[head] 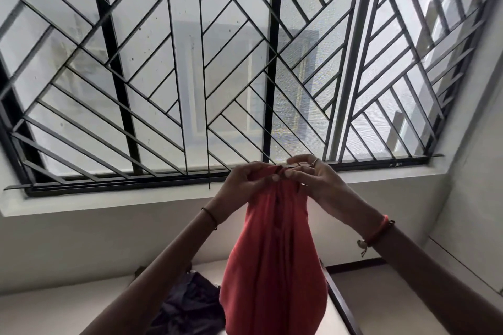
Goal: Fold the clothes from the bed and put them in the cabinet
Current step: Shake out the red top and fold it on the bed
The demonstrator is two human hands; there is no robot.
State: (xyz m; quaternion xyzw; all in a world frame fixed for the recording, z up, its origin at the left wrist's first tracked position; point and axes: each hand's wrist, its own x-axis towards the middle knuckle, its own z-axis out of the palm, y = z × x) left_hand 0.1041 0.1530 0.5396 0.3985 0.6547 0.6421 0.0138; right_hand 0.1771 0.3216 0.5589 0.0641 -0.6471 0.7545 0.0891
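The red cloth hangs down close to the camera, wide and baggy at the bottom and bunched tight at the top. The person holds it up in the air in front of the window bars. The left hand and the right hand are side by side at the top edge. Each grip is pinched shut on the cloth, with fingers and thumb curled round the bunched part.

The cloth looks soft and light. It droops in long folds and does not keep any shape by itself, so it will flop if only one hand holds it. It does not look slippery, and it will not break. A good place to take hold would be two top corners, spread well apart, so that it hangs flat and can be folded in half. Right now the hands are too close together for that.

Below, on the pale bed, lies a heap of dark clothes. It is crumpled and partly hidden behind the red cloth and the left arm.

Counting: there is one red cloth. There is one dark heap, but how many pieces are in it cannot be told. There are two hands, and both are busy. The right wrist has one red band, and the left wrist has one thin dark band. The cabinet is not in view.
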